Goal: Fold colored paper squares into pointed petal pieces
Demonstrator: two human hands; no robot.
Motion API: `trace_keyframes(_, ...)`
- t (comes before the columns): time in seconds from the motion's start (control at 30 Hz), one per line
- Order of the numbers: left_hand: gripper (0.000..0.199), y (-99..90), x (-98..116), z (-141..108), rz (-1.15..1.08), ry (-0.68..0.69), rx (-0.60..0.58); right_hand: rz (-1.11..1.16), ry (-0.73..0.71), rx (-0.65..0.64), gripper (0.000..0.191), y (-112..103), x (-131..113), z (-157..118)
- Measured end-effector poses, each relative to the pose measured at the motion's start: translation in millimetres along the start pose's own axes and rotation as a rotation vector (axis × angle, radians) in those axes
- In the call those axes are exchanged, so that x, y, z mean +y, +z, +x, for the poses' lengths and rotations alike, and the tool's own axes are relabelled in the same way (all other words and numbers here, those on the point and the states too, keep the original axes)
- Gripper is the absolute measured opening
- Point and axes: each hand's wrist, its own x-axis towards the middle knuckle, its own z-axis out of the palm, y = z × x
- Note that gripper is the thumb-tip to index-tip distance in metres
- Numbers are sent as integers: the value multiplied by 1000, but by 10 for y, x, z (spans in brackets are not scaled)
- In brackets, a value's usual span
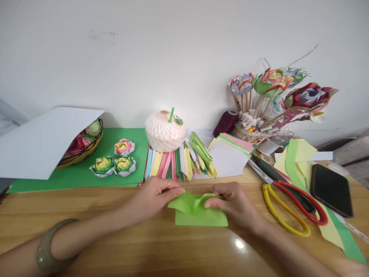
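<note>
A light green sheet of paper (201,218) is held just above the wooden table, its upper part bent and creased toward me. My left hand (161,194), with a ring on one finger, pinches the sheet's upper left corner. On the other side, my right hand (233,202) grips the upper right edge, thumb on top of the paper. The fingers behind the sheet are partly hidden. Just beyond my hands lie folded paper strips (167,163) in several colours and a stack of paper squares (230,157).
Scissors (294,207) with red and yellow handles lie at right, beside a black phone (331,190). Paper flowers (272,82) on sticks stand behind. A white rounded container (165,132) is at the back middle. Left are three small paper flowers (123,164) and a basket (96,142) under white card (57,134).
</note>
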Motion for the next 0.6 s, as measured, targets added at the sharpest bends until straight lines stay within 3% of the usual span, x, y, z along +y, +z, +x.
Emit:
trace_keyframes(0.2,34,-39,-25,24,3,-75,181,-188,-14,220,51,-194,55,86)
trace_keyframes(0.37,31,-19,-64,21,-3,-78,186,-416,-16,556,30,-485,276,134)
trace_keyframes(0.43,27,-4,-96,15,11,-50,187,-522,-35,628,29,-557,384,152)
trace_keyframes(0.5,21,13,-136,6,60,57,214,-620,-75,656,30,-592,468,171)
trace_keyframes(0.6,20,30,-173,-5,203,467,284,-733,-159,646,31,-598,493,182)
